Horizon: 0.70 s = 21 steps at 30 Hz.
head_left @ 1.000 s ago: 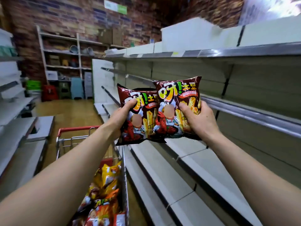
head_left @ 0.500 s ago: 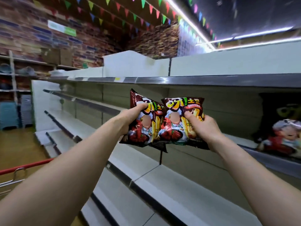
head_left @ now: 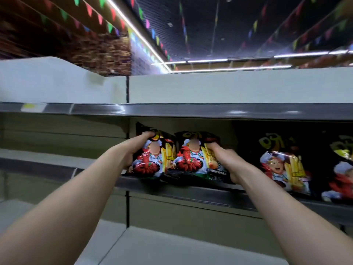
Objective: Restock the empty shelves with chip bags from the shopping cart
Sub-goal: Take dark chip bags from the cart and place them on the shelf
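Observation:
Two dark red chip bags with yellow lettering stand side by side at the front of the second shelf [head_left: 191, 190]. My left hand [head_left: 133, 150] grips the left chip bag [head_left: 152, 159] by its left edge, thumb on top. The right chip bag [head_left: 191, 157] is held at its right side by my right hand [head_left: 223, 161]. Both bags' lower ends sit at the shelf's front lip. The shopping cart is out of view.
Two more bags of the same kind, one [head_left: 284, 167] just right of my right hand and another [head_left: 342, 175] at the frame's edge, stand on that shelf. The top shelf [head_left: 172, 109] hangs close above the bags. The shelf's left stretch [head_left: 47, 165] holds nothing.
Both hands have carried the two bags forward and up from open air into the second shelf. The view has swung up and right, so the cart and floor are gone.

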{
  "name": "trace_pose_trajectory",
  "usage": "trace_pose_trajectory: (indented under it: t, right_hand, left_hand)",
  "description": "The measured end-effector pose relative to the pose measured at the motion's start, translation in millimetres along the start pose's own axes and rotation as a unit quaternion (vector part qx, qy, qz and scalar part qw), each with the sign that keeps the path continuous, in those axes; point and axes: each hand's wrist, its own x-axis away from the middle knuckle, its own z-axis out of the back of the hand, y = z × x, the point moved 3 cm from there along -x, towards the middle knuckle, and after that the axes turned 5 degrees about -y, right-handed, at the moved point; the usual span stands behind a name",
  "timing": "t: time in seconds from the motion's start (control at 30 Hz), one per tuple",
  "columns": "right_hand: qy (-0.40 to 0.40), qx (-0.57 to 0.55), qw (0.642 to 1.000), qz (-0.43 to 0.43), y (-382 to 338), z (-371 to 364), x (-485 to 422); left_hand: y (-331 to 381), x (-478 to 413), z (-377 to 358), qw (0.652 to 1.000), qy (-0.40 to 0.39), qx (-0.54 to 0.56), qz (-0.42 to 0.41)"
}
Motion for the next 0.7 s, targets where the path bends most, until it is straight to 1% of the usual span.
trace_pose_trajectory:
  t: [0.13, 0.23, 0.3, 0.37, 0.5, 0.6, 0.7]
  right_hand:
    - [0.044, -0.023, 0.998, -0.034, 7, 1, -17]
    - [0.060, -0.018, 0.996, -0.065, 11, 0, -27]
    - [0.070, -0.010, 0.995, -0.075, 13, 3, -33]
    - [0.081, -0.007, 0.995, -0.064, 14, 7, -41]
    - [0.101, -0.031, 0.994, -0.001, 10, 14, -64]
    - [0.110, -0.037, 0.993, -0.004, 5, 21, -80]
    - [0.118, -0.073, 0.990, 0.004, 0, 26, -94]
  left_hand:
    - [-4, -38, -4, 0.998, -0.066, 0.002, 0.016]
    - [-9, -62, -11, 0.995, -0.091, 0.018, 0.032]
    - [-12, -78, -16, 0.995, -0.093, 0.038, 0.021]
    - [-16, -92, -21, 0.993, -0.097, 0.061, 0.002]
    - [-18, -118, -29, 0.992, -0.077, 0.099, -0.016]
    - [-20, -135, -30, 0.989, -0.068, 0.130, -0.034]
    - [-27, -145, -25, 0.984, -0.059, 0.163, -0.042]
